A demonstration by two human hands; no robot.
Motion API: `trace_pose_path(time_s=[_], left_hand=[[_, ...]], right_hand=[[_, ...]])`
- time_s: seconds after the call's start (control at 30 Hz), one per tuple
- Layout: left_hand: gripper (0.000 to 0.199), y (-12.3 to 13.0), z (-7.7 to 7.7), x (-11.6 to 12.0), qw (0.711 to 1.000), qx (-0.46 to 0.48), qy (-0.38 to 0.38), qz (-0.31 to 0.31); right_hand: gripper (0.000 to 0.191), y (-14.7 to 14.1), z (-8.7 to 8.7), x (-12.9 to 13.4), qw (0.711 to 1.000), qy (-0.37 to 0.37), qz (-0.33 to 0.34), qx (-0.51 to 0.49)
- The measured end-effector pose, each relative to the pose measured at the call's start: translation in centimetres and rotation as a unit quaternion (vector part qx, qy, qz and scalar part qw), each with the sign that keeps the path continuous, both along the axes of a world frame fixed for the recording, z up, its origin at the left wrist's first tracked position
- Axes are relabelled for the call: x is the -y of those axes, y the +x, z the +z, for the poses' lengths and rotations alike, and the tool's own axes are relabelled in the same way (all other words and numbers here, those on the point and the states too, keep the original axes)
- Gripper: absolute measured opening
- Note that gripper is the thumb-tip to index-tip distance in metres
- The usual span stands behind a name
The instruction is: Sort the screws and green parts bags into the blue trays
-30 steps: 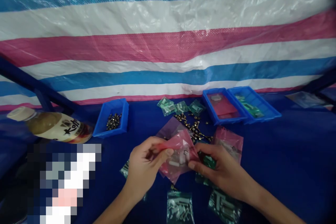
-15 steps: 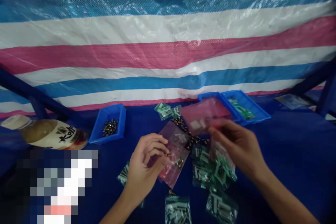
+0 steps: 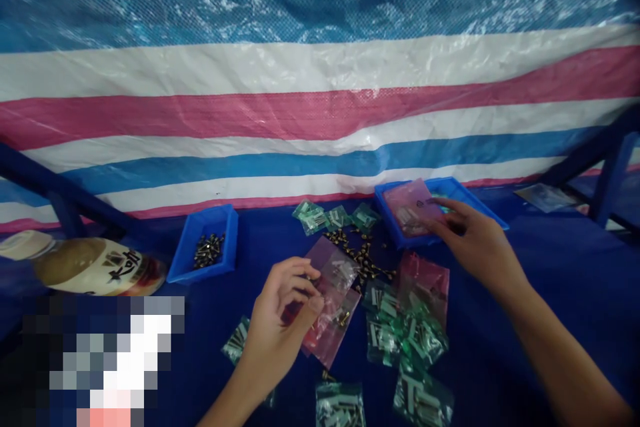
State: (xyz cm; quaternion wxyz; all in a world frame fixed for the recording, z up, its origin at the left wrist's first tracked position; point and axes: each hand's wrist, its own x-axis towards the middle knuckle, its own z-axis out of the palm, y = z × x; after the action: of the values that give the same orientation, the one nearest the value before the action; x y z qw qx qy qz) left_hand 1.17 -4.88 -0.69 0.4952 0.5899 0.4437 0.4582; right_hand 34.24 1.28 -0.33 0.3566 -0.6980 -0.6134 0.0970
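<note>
"Which way does the bag point?"

"The pink bag (image 3: 413, 203) lies over the middle tray (image 3: 397, 238), its long axis running roughly left to right, printed end toward my right hand (image 3: 480, 240), pale parts toward the tray's left side. My fingers pinch it narrowly by the right edge."

"And the other hand?"

"My left hand (image 3: 280, 313) curls, thumb a little apart from the fingers, at two overlapping pink-purple bags (image 3: 334, 273) slanting across the blue desk (image 3: 560, 260), brass screws visible at the lower one. Whether I grip them, I cannot tell."

"Edges, room to move?"

"The right tray (image 3: 463, 188) sits just beside the middle one; the striped sheet (image 3: 300, 67) rises close behind both. Loose screws (image 3: 367, 260) and small green bags (image 3: 410, 333) crowd the space between my hands. Bare desk surface runs to the right of my right forearm, and another stretch separates the left tray (image 3: 230, 233), holding screws, from my left hand. A bottle (image 3: 95, 263) lies on its side at far left."
</note>
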Motion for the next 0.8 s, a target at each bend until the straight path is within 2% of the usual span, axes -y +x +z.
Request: trace_pose_path(time_s=[0.1,0.23,0.33,0.53,0.67,0.8], left_hand=[[0.033,0.1,0.1,0.2,0.999,0.031,-0.015,0.01],[0.034,0.2,-0.2,0.4,0.999,0.029,-0.009,0.025],[0.034,0.1,-0.4,0.4,1.0,0.003,0.012,0.025],[0.034,-0.2,-0.4,0.7,0.993,-0.091,0.074,0.024],[0.035,-0.5,-0.3,0.8,0.984,-0.139,0.113,0.008],[0.036,-0.6,-0.3,0.8,0.977,-0.17,0.127,0.003]], right_hand=[[0.043,0.5,-0.6,-0.2,0.996,0.02,0.0,0.088],[0.049,0.2,-1.4,0.1,0.963,0.1,-0.015,0.25],[0.051,-0.9,-1.2,0.6,0.954,0.099,-0.006,0.284],[0.041,-2.3,-1.4,1.0,0.937,0.054,0.08,0.335],[0.041,-2.3,-1.7,0.9,0.935,0.045,0.067,0.345],[0.04,-2.6,-1.2,0.9,0.938,0.066,0.053,0.336]])
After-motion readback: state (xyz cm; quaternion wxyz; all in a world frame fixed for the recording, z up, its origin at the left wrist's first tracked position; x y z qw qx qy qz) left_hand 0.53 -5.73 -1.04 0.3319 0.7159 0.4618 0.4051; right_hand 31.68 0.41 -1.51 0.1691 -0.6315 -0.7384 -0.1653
